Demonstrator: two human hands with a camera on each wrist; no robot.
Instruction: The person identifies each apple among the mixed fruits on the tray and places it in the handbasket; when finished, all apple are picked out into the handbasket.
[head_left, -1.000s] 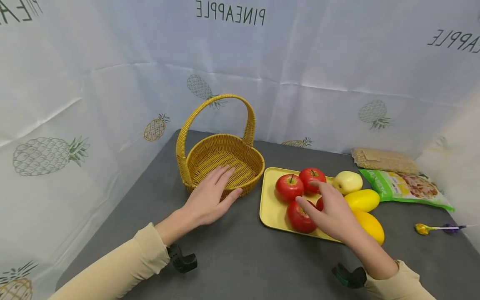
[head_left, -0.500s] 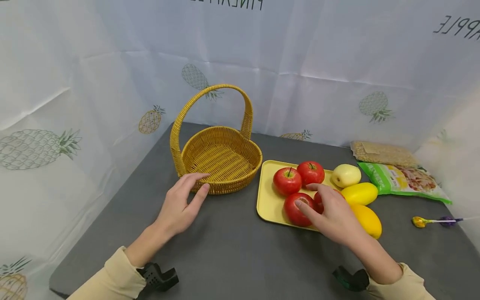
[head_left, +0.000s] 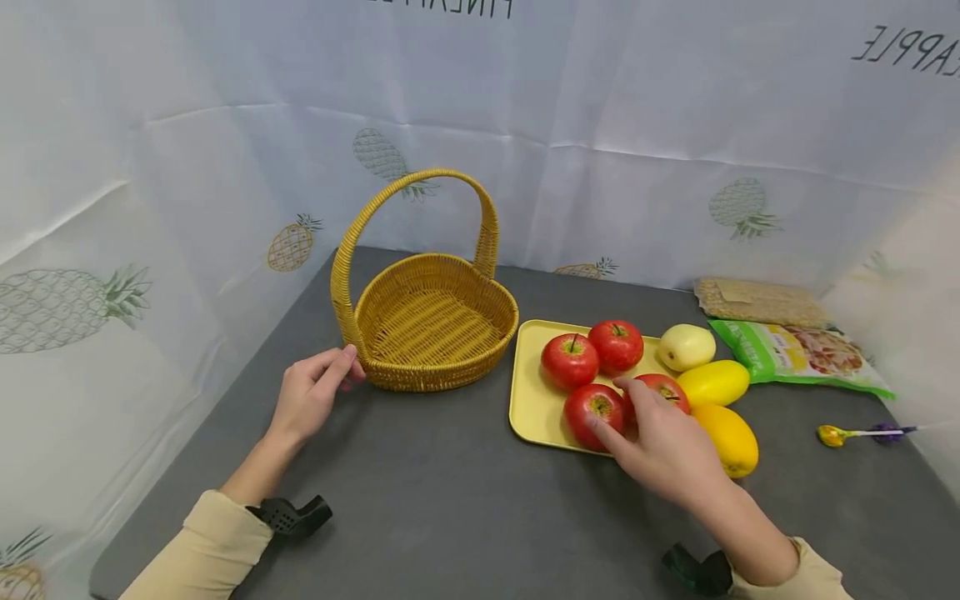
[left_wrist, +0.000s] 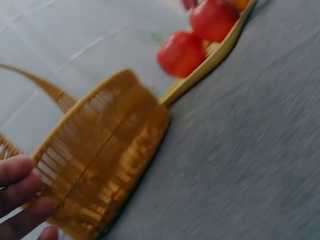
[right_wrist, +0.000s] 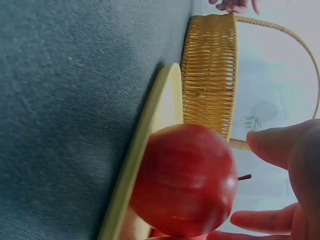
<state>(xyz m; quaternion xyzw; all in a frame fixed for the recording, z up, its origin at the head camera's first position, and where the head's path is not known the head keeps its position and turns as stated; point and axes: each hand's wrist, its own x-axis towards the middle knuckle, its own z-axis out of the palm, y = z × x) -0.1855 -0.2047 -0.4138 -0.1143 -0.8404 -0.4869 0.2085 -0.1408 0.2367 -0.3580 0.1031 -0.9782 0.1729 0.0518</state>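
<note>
A golden wicker basket (head_left: 431,379) with a tall arched handle stands at the left of the table. My left hand (head_left: 307,396) is at its near left side, fingertips right at the foot of the handle; in the left wrist view the fingers (left_wrist: 20,200) overlap the basket's end. To the right, a pale yellow tray (head_left: 528,408) bears several red apples. My right hand (head_left: 667,442) hovers over the front apple (head_left: 588,408), thumb and fingers spread. In the right wrist view the thumb is apart from this apple (right_wrist: 185,180), and the fingers reach beside it.
On the tray's right side are a pale yellow-green fruit (head_left: 687,347), a long yellow fruit (head_left: 714,382) and a rounder orange-yellow fruit (head_left: 726,440). Further right lie a green food packet (head_left: 802,357), a bag of grains (head_left: 757,302) and two lollipops (head_left: 832,435). Pineapple-print curtains enclose the table.
My left hand has moved left and down from over the basket's front to its left side. My right hand has sunk slightly over the front apple. The head view has tilted downward.
</note>
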